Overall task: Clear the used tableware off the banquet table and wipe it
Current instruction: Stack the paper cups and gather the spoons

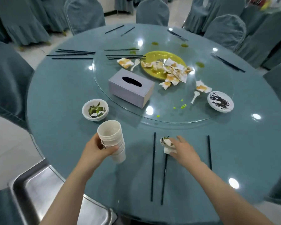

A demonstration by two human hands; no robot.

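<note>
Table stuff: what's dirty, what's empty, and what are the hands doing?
stack of cups: nested, held by left hand
right hand: on crumpled napkin
bowl: green leftovers inside
small plate: smeared dark
yellow plate: covered with stained napkins
tissue box: slot empty

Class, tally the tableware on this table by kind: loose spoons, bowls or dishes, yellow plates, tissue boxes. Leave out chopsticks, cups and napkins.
White spoons: 2
White bowls or dishes: 2
Yellow plates: 1
Tissue boxes: 1
Total: 6
Not counted: the white piece under the right hand, too hidden to sort.
</note>
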